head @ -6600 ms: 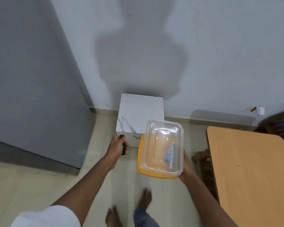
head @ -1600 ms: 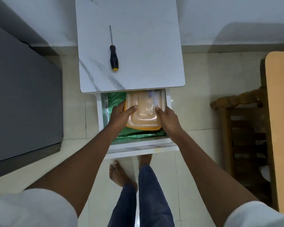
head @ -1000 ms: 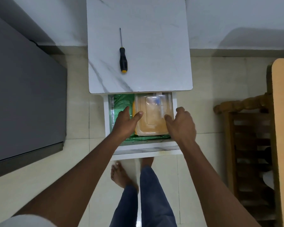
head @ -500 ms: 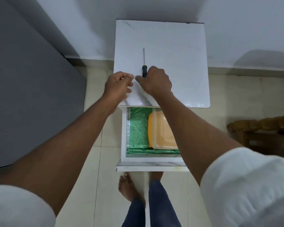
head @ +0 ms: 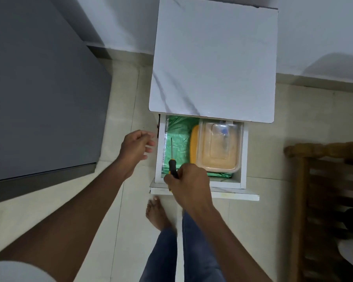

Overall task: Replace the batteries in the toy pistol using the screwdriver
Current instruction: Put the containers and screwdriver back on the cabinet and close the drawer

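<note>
In the head view, the right hand [head: 189,181] was closed around the black and yellow handle of the screwdriver [head: 172,159], which half a second before had lain on the marble top of the white cabinet [head: 212,58] and was now above the open drawer [head: 244,159] with its shaft toward 12 o'clock. The left hand [head: 136,147] hung open and empty at 9 o'clock from the drawer. With the lidded plastic container [head: 219,148] already on the green lining at 3 o'clock from the tool, I judge the work was finishing and the tool being stored; no toy pistol was visible.
</note>
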